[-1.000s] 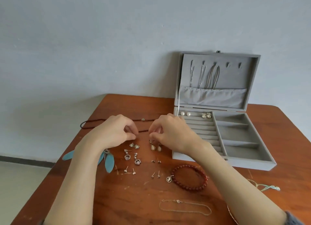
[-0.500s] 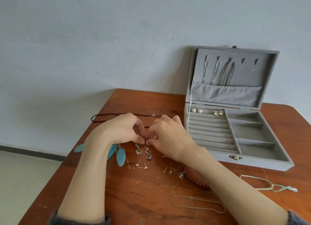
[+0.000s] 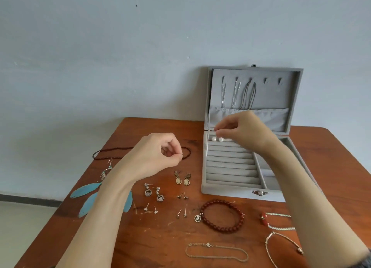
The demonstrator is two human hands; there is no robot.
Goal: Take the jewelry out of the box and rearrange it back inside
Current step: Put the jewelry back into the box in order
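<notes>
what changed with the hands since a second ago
The hands were pinched together over the small earrings. Now the right hand has lifted to the back row of the jewelry box, above the pearl studs; what it holds is too small to tell. The left hand stayed over the table, fingers pinched. The bracelets haven't moved.

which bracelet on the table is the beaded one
The dark red bracelet with a round silver charm, in front of the grey box. The other nearby, the thin chain bracelet, is a fine metal chain.
</notes>
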